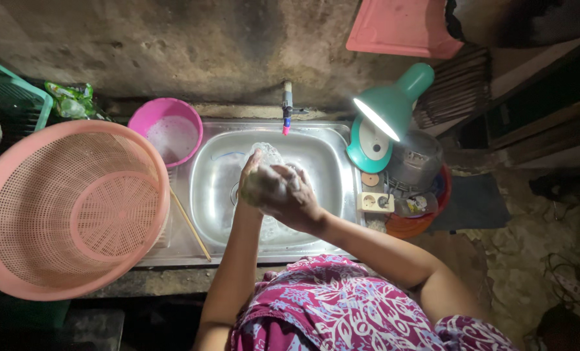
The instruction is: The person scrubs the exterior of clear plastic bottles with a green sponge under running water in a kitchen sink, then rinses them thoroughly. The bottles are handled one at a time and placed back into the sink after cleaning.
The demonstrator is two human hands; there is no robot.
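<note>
You are holding a clear glass (268,154) over the basin of the steel sink (329,170), just below the tap (287,107) that is sticking out of the rough wall. Your left hand (254,185) is wrapping around the lower part of the glass, fingers curled and closing on it, and it is looking pale with suds. Your right hand (294,198) is pressing against the same glass from the other side, fingers bent and lying over the left hand, so the two hands are touching each other above the drain. Whether the right hand is gripping a sponge or only the glass, you cannot tell from here. To your left, a large pink colander (75,208) is resting upside-up on the worktop beside the sink, with a thin wooden stick (190,224) lying along the sink's edge just beside it. Behind that, a smaller pink bowl (170,130) holding soapy water is sitting near the wall. To your right, a teal desk lamp (387,107) is shining down over a white power socket (375,202) and a heap of pots stacked in an orange basin (410,226).
</note>
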